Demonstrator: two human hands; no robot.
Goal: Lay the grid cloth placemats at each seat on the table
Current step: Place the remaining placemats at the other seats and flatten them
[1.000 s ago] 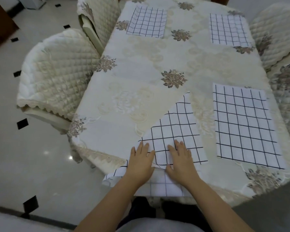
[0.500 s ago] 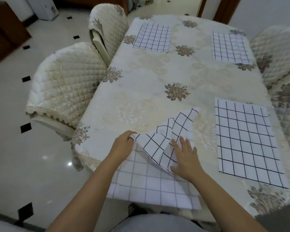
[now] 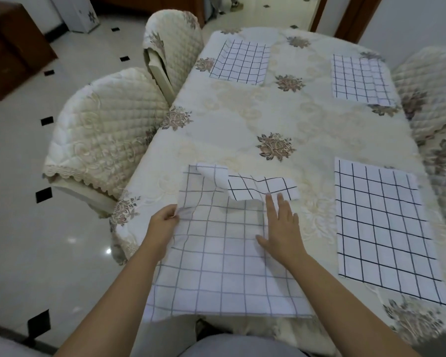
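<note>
Your left hand (image 3: 164, 222) has its fingers curled closed on the left edge of the near placemat (image 3: 224, 256), pinching the cloth between thumb and fingertips. Your right hand (image 3: 281, 228) lies open and flat on the same placemat, fingers spread and pointing away from you, with the fingertips (image 3: 269, 199) just touching the edge of a folded-back flap (image 3: 258, 188) at the cloth's far right corner. That flap is turned over toward you and shows a darker, sharper grid than the paler face lying up over the rest of the cloth. The near placemat sits at the near left of the table, its near edge hanging over the table's rim toward your body. To its right, apart from it, a second placemat (image 3: 381, 228) lies flat on the floral tablecloth (image 3: 268, 117). Two more lie at the far end: one at far left (image 3: 241, 64), flat, and one at far right (image 3: 359, 79), with a narrow strip along its right side doubled over. Quilted chairs stand along the left side, the nearer chair (image 3: 106, 140) beside your left hand and another chair (image 3: 174, 45) beyond it; more quilted covers (image 3: 428, 91) show at the right edge.
</note>
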